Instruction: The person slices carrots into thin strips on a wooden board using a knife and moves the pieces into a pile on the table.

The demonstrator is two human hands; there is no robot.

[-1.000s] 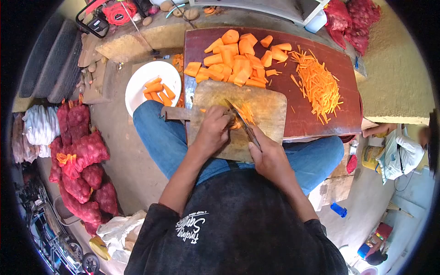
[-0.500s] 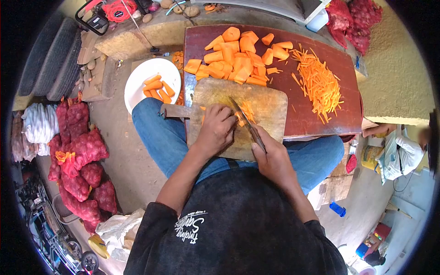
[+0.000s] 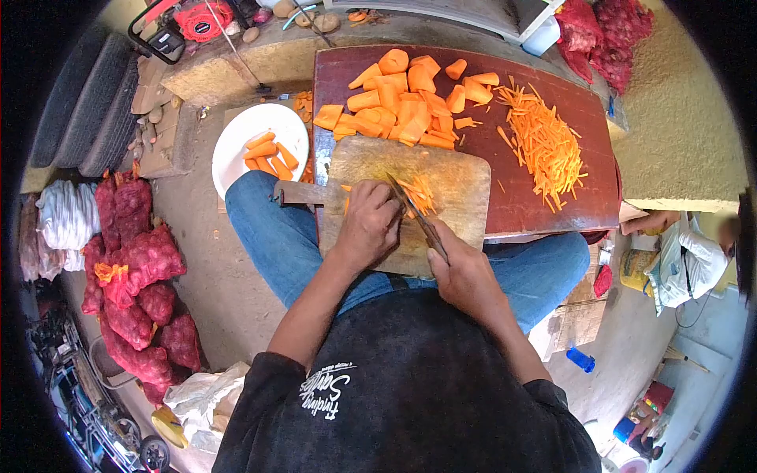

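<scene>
The right hand (image 3: 465, 272) has its fingers closed around the knife (image 3: 416, 214); the left hand (image 3: 371, 223) presses the carrot (image 3: 408, 206), fingers curled, on the cutting board (image 3: 457, 185). The white plate (image 3: 236, 134) contains carrot pieces (image 3: 268, 154).

A bare concrete floor (image 3: 229, 284) is lit by daylight. Red mesh sacks (image 3: 142, 292) are piled at the left of the frame, with more (image 3: 607, 31) at the upper right. Dark tyres (image 3: 91, 102) are stacked at the upper left. A rough ochre wall (image 3: 686, 134) is seen at the right, and a white plate (image 3: 260, 146) is set on the floor.
</scene>
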